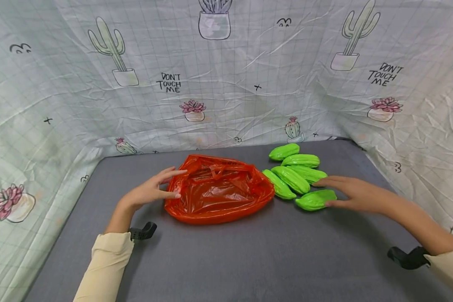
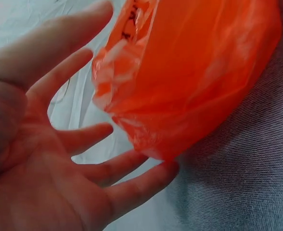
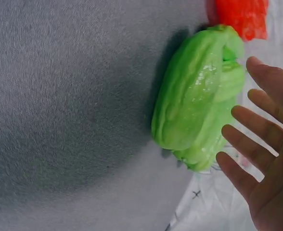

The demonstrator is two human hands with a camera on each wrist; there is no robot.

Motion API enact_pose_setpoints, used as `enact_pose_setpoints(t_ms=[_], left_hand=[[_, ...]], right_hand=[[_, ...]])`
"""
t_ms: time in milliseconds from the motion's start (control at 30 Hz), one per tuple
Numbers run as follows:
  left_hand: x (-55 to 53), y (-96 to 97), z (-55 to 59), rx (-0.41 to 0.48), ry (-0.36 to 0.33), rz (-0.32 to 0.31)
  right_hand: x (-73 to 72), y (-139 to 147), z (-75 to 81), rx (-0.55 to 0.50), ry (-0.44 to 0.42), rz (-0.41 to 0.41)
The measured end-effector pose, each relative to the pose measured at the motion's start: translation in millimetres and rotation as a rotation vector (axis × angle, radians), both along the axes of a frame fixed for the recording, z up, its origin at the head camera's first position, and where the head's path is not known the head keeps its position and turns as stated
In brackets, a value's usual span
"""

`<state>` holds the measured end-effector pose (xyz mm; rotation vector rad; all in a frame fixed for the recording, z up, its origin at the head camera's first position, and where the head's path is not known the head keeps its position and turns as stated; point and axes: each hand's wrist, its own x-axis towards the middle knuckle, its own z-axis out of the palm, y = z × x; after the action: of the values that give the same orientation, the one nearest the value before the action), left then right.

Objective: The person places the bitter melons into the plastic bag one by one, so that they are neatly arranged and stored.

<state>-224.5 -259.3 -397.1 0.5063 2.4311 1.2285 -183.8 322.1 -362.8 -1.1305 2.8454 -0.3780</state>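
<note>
A red plastic bag (image 1: 219,195) lies on the grey table with its mouth spread wide and its rim rolled outward. My left hand (image 1: 151,188) is at the bag's left side, fingers spread and relaxed. In the left wrist view the fingertips reach right at the edge of the bag (image 2: 189,82). Several bright green ridged gourds (image 1: 291,179) lie in a cluster just right of the bag. Over the right end of the nearest gourd (image 1: 313,200) hovers my right hand (image 1: 356,195), fingers extended. In the right wrist view that gourd (image 3: 187,91) sits before the loosely spread fingers, with nothing gripped.
A pale cloth printed with cacti (image 1: 234,84) hangs behind the table (image 1: 249,260) and along both sides. Its lower edge meets the table's back edge, close behind the farthest gourd (image 1: 284,152). Dark bands (image 1: 143,231) are worn on both wrists.
</note>
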Motion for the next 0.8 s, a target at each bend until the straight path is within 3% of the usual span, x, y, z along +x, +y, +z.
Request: enact_pose_setpoints(t_ms=[167,333,800], left_hand=[[-3.5,-5.7,-5.3,0.023,-0.038,-0.020],[-9.1,-7.5,-9.3,0.030,-0.077,0.001],[-17.0,-4.6,-10.2,-0.001,-0.077,-0.037]], right_hand=[[-14.7,-5,-1.5,0.032,-0.062,0.078],[-23.9,-7,-7.2,0.067,-0.116,0.093],[-27.0,-6,-16.6,0.091,-0.177,0.100]])
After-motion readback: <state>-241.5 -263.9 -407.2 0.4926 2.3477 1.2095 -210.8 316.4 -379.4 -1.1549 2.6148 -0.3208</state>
